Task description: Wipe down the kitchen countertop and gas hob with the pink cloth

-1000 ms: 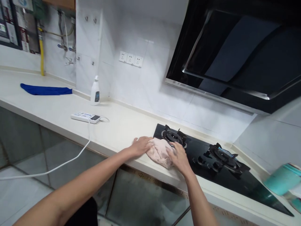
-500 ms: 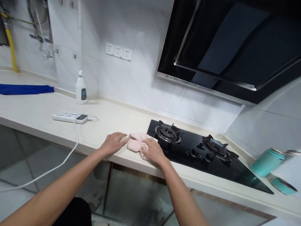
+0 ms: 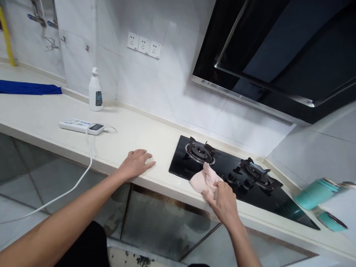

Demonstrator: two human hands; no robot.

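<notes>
- Nearest, the right hand (image 3: 222, 200) is clamped on a pale pink, crumpled fabric cloth (image 3: 204, 181), gripped from about 5 o'clock. Directions are taken from the cloth, with 12 towards the top of the head view.
- The cloth is bunched and peaked at the front left part of the black glass hob (image 3: 267, 200), reaching over its edge towards the cream, smooth worktop (image 3: 139, 129). Whether its underside is pressed down or lifted cannot be told; for an even stroke, it would best be flattened and spread under the palm.
- At 9 o'clock, the left hand (image 3: 136, 163) is rested on the worktop, fingers apart and nothing held; steady support seems well given there.
- At 3 o'clock, the round black knobs (image 3: 246, 184) are best skirted, so that none is turned by a trailing fold.
- At 12 o'clock, the round black metal burner (image 3: 199, 152) is nearly met by the cloth's peak; snagging on its prongs could be avoided if loose corners were tucked in.
- Farther off, near 10 o'clock, a white oblong plastic power strip (image 3: 76, 125) is best given a wide berth by damp fabric.
</notes>
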